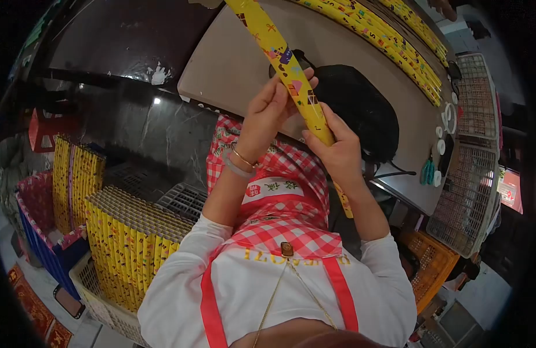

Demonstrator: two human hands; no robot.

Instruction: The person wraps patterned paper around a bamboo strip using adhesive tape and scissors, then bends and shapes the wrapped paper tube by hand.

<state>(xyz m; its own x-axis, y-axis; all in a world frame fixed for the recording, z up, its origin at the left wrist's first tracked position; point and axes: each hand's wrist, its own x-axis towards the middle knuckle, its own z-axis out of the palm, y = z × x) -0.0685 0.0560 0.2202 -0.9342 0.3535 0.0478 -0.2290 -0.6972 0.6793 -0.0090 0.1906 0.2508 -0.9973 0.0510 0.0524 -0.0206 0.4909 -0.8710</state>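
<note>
A long yellow roll of patterned paper (291, 72) runs slantwise from the top of the view, over the table edge, down beside my right forearm. My right hand (340, 145) is closed around its lower part, thumb on top. Higher up, my left hand (276, 104) holds it from the left; its fingers pass behind the roll and the tips show on the far side. Beneath my hands lies the red checked apron (279, 203) on my lap. A black bag-like thing (358, 110) rests on the table just beyond the roll.
Several similar yellow rolls (384, 43) lie on the table (221, 64) at the far right. Teal-handled scissors (428, 171) and white tape rings (439, 145) sit near its right edge. Bundled yellow rolls (126, 249) stand in a crate (105, 310) at left. Wire baskets (462, 197) stand right.
</note>
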